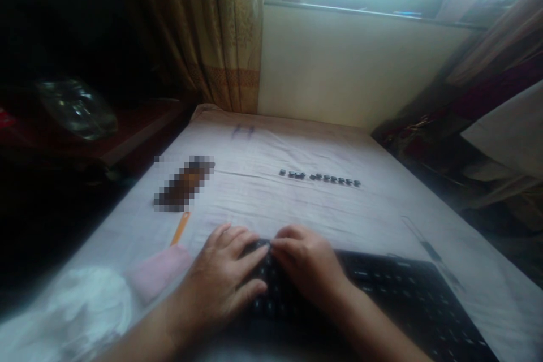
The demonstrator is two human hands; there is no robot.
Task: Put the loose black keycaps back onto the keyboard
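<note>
A black keyboard lies on the white-covered surface below both hands. My left hand rests over the keyboard's left end, its fingers stretched and apart. Beside it, my right hand has thumb and fingers pinched together at the keyboard's upper edge. Whatever is between those fingertips is hidden and too small to name. Beyond the hands, several small black keycaps lie in a rough row on the sheet.
Left of the keyboard are a pink cloth, an orange strip-like handle and a white crumpled bag or cloth. A thin tool with a wire loop lies right. Farther back hangs a curtain; a clear container stands left.
</note>
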